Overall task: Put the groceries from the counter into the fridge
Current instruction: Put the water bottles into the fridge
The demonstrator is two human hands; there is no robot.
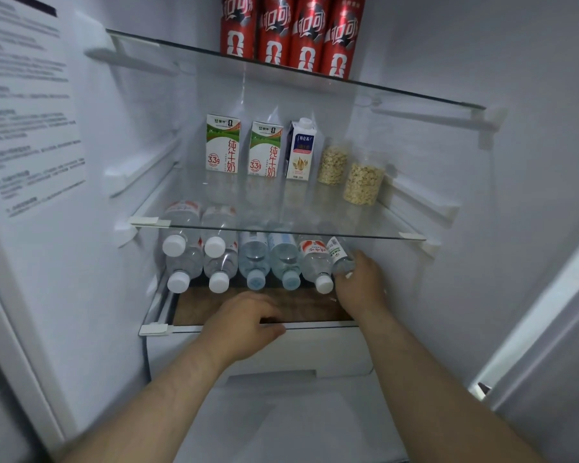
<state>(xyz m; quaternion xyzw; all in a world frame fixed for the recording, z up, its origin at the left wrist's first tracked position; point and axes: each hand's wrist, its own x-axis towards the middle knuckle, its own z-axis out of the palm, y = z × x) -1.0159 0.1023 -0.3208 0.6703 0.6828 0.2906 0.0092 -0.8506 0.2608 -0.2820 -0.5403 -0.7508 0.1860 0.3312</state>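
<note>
Down on the lowest glass shelf (318, 325) of the open white fridge (482, 195), the small clear plastic water bottle with a green label (339, 257) sits at the right end of a row of clear plastic water bottles (254, 262) lying on their sides, caps toward the door. It's tilted and touching its red-labelled neighbour, not flat yet.

Biggest worry imo: everything down there is round. If the bottle gets let go while it's leaning like that, it could roll forward off the shelf lip or nudge the doubled-up pile on the left loose. The middle glass shelf (315, 230) is also close overhead, so lifting could knock the knuckles or the bottle into it.

Pose-wise, both bare forearms reach in from below. The right hand (361, 279) is further in, fingers (341, 289) closed around the bottle's cap end. The left hand (248, 324) is palm-down on the shelf's front edge, fingers curled over and thumb underneath, gripping it like a brace.
</note>
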